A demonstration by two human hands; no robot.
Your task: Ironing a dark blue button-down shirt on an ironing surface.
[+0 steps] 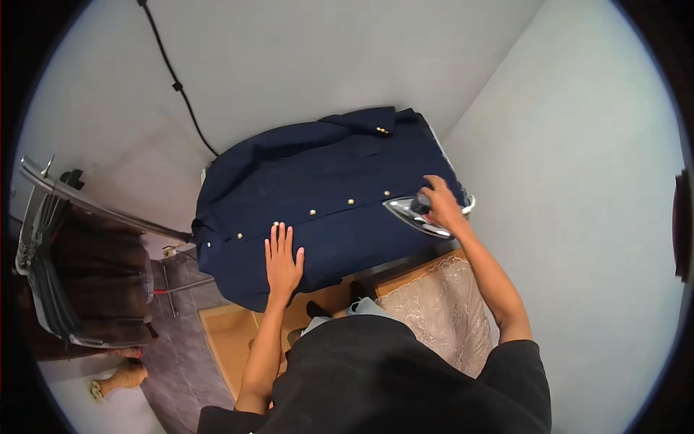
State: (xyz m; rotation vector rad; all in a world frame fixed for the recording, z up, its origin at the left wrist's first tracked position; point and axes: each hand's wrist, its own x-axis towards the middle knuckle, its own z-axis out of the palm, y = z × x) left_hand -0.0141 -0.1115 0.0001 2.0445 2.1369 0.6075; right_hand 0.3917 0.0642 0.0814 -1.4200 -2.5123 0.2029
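A navy blue jacket [303, 173] with a row of gold buttons lies spread over a board, its collar end to the left. One sleeve is folded across the far side, with small gold buttons at its cuff. My left hand [283, 264] rests flat on the jacket front, fingers stretched out, the fingertips just by one button. In my right hand [442, 204] is a clothes iron [412, 217], gripped by its handle. The iron sits on the right part of the jacket, its tip pointing left, close to the rightmost front button.
Dark garments hang on hangers from a metal rail [108, 210] at the left. A black cable [177, 87] runs down the wall behind the board. Beige lace fabric [441, 304] lies near my right side, over a wooden surface. A pale wall [578, 202] stands close on the right.
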